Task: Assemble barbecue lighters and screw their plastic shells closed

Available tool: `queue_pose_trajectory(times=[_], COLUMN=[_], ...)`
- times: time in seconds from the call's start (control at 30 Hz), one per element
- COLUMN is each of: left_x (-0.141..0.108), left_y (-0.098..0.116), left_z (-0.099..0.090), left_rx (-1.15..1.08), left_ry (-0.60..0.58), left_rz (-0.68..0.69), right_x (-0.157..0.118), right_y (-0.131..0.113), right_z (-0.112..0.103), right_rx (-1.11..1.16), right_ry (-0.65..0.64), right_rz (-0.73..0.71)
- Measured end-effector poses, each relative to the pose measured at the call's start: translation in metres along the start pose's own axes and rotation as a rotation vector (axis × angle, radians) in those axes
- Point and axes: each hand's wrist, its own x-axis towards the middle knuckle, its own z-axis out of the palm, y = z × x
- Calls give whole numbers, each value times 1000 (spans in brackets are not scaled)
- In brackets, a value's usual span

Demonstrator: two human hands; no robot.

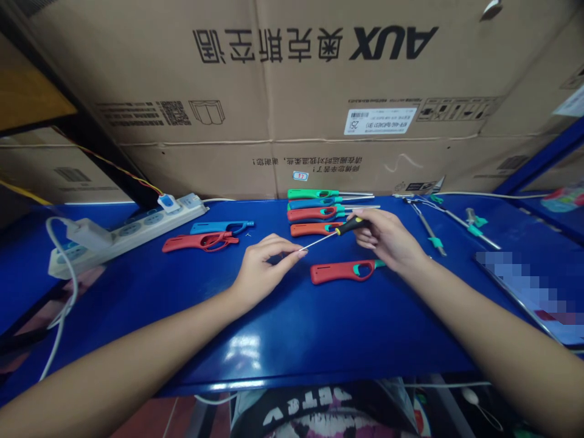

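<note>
My right hand (387, 237) is closed around the black and yellow handle of a screwdriver (347, 225), whose thin shaft points left and slightly down. At the shaft's tip, the thumb and fingers of my left hand (269, 264) are pinched together; anything else between them is too small to make out. Just below the screwdriver lies a red lighter (340, 272) with a green trigger, its nozzle end partly behind my right hand. Behind, an orange lighter (312, 229), a red lighter (310, 214) and a green lighter (308, 194) lie in a stack of several.
Blue and red lighter casings (196, 241) lie at the left, near a white power strip (130, 231) with cables. Metal rods (465, 225) with green parts are at the right, beside a flat pixelated object (533, 292). A large cardboard box (283, 91) stands behind the blue table (255, 347).
</note>
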Motion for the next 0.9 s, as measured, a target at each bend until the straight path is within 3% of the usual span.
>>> queue_pose_trajectory(times=[0.33, 0.6, 0.73, 0.9], left_x=[-2, -4, -4, -7], left_y=[-3, -2, 0, 7], left_z=[3, 3, 3, 2], left_rx=[32, 53, 65, 186], left_ry=[-162, -250, -301, -391], left_rz=[39, 84, 157, 322], right_x=[-9, -27, -37, -48], right_y=[-1, -9, -7, 0], right_z=[9, 20, 22, 21], right_rx=[-183, -260, -351, -492], right_ry=[32, -105, -144, -141], right_rz=[-322, -377, -474, -695])
